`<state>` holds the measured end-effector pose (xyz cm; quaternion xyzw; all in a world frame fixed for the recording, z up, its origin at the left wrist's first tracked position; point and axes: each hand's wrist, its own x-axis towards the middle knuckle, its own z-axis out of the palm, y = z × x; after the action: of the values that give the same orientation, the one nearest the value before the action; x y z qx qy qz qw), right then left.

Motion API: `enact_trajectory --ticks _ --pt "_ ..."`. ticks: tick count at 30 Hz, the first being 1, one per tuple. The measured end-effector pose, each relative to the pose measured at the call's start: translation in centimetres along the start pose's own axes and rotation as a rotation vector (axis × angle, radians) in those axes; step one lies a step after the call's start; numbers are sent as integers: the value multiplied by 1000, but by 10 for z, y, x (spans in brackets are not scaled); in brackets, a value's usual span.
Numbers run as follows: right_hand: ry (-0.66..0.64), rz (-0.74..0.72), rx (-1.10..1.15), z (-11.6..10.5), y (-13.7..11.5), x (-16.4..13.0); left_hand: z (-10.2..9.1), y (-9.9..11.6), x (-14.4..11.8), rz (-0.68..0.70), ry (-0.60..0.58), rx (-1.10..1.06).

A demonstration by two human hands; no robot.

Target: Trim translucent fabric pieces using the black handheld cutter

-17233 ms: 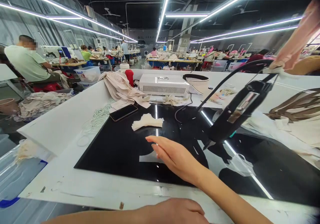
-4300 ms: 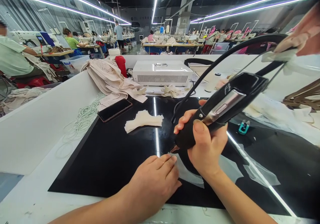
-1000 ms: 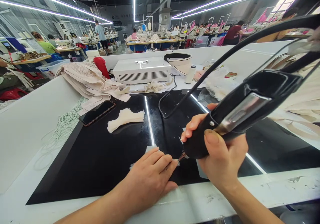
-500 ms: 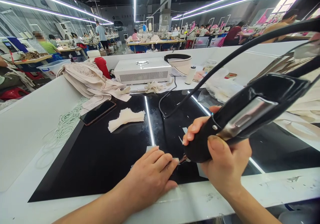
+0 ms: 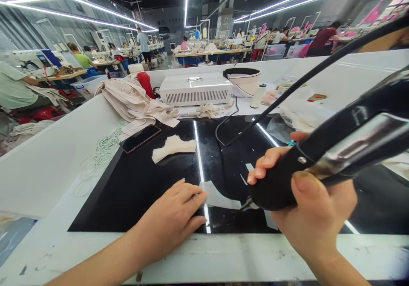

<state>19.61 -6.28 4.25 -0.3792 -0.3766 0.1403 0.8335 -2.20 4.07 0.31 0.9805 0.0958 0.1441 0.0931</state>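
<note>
My right hand [image 5: 315,211] is wrapped round a black corded hand tool [image 5: 345,150] with a metal lever on its side, the thumb pressed on the grip. The tool's narrow metal tip [image 5: 248,204] is at the right end of a thin, pale, curved piece of material [image 5: 220,195] on the glossy black sheet [image 5: 128,203]. My left hand [image 5: 174,209] lies low over the sheet, fingers stretched out, at the left end of that piece; the fingertips partly hide its edge. A stack of cream fabric cut-outs [image 5: 174,147] lies farther back.
A phone [image 5: 140,138] and a tangle of pale green cord [image 5: 107,150] lie left. Behind are heaped cream fabric [image 5: 131,101], a vented white box [image 5: 195,89] and a round container [image 5: 243,81]. The tool's black cable [image 5: 306,79] arches overhead. Several people sit at distant sewing tables.
My left hand has slid left, uncovering most of the pale piece. The view has shifted, and the tool in my right hand appears farther right, its tip still at the piece.
</note>
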Motion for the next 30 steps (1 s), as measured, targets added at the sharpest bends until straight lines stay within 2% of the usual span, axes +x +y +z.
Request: enact_trajectory --ticks 4,8,12,18,26,30 --pt "-30 43 40 14 2 -4 -9 -10 -31 -207 46 -50" --pt "-93 74 91 33 11 -12 1 -11 -43 -296 122 -105" --pt "-128 102 132 49 20 -17 11 -8 -37 -317 185 -131" --pt "-139 102 135 67 31 -20 13 -7 -33 -278 239 -153" --pt "-186 93 204 81 41 -24 14 -5 -36 -254 231 -149" --pt "-188 74 169 83 44 -27 15 -5 -39 -261 220 -162"
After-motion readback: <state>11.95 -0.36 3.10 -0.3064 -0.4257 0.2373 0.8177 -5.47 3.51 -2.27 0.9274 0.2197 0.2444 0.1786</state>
